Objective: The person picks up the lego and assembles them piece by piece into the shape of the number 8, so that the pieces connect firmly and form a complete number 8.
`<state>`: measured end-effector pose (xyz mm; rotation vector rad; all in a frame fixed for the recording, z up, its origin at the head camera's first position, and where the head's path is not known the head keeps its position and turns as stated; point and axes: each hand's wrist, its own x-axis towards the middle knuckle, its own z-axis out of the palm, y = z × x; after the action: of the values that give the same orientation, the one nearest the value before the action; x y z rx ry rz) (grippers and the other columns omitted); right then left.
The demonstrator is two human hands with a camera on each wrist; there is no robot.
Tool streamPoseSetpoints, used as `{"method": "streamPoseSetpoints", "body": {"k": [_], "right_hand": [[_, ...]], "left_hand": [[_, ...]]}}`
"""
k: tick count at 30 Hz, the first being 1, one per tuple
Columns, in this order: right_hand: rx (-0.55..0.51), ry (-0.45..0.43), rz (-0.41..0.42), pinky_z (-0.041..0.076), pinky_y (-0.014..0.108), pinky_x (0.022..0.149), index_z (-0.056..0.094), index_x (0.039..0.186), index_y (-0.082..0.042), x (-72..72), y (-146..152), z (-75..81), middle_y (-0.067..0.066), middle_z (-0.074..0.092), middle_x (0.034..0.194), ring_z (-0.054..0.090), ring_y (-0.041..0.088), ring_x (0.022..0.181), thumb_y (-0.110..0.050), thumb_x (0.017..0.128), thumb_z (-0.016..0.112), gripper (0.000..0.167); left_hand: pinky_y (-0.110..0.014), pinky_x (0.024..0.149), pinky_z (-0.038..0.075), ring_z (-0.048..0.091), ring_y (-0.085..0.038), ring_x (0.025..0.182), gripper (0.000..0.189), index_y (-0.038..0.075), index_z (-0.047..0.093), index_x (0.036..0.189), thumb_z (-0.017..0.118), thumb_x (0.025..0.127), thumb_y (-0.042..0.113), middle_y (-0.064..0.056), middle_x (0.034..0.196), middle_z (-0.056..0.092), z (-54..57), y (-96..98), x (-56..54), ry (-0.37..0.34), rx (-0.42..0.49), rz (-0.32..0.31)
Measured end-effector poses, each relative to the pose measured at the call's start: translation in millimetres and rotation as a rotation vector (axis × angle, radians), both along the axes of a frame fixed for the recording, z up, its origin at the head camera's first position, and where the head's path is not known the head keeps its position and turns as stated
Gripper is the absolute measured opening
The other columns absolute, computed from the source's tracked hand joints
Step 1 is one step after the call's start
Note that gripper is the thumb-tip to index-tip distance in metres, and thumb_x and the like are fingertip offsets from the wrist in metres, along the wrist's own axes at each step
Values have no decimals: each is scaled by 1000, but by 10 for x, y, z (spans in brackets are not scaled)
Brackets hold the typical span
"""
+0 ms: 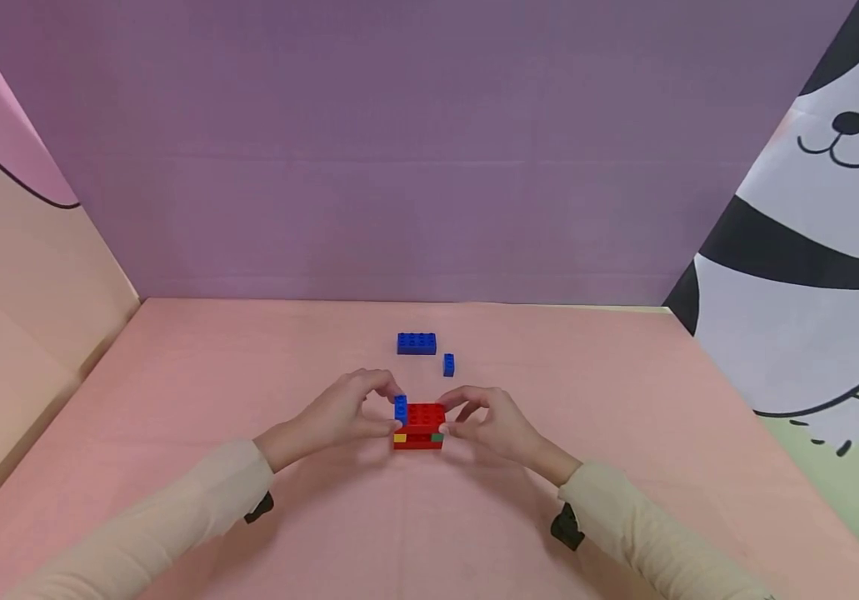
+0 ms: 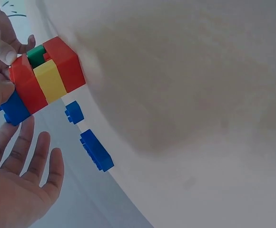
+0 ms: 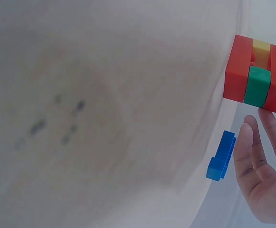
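Observation:
A small stack of toy building bricks stands on the pink tabletop between both hands. Its lower red brick carries a yellow brick at the left end and a green brick at the right end, with a gap between them. Across these lies an upper red brick. My left hand pinches a small blue brick between thumb and finger at the left end of that upper red brick. At the opposite end, my right hand grips the upper red brick with thumb and index finger; its other fingers are extended.
Behind the stack lie a larger blue brick and, nearer and a little to the right, a second small blue brick. The pink tabletop meets a purple backdrop at its far edge, with printed side panels left and right.

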<state>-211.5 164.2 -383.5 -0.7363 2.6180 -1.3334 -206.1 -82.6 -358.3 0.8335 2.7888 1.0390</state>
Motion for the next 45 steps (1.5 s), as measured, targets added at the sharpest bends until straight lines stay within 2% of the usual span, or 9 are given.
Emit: {"method": "streamPoseSetpoints", "body": {"k": [6,15,24,33,45], "right_hand": [[-1,0,8,51,27,71,63,109,-15,-2,-5,0,6,65,106,60,19,85,-15,80,69,30],[1,-6,1,50,28,71,64,109,-15,-7,-13,3,6,65,106,60,19,85,-17,80,70,30],[2,2,-2,51,30,72,63,109,-15,-41,-21,-7,6,65,106,60,19,84,-18,80,70,30],[-3,-7,-8,50,30,72,63,109,-15,-56,-54,-14,6,66,106,60,19,85,-18,80,70,30],[0,-23,-18,50,30,73,64,108,-15,-46,-50,4,6,65,106,59,19,85,-14,80,70,29]], "left_hand": [[-42,89,46,54,-22,102,27,22,58,94,75,74,24,8,96,60,0,-11,-50,-46,12,-13],[-42,89,45,54,-23,103,27,22,57,94,75,74,24,8,97,60,1,-21,-72,-54,10,-23],[-43,91,44,53,-25,104,26,21,57,94,75,75,23,7,97,59,21,-27,-96,-50,3,-33],[-43,89,45,52,-24,105,32,21,58,102,75,75,23,8,97,60,53,-67,-124,-49,-29,-52],[-43,88,46,55,-22,102,30,18,58,104,71,79,27,6,99,62,44,-84,-132,-22,1,-85]]}}
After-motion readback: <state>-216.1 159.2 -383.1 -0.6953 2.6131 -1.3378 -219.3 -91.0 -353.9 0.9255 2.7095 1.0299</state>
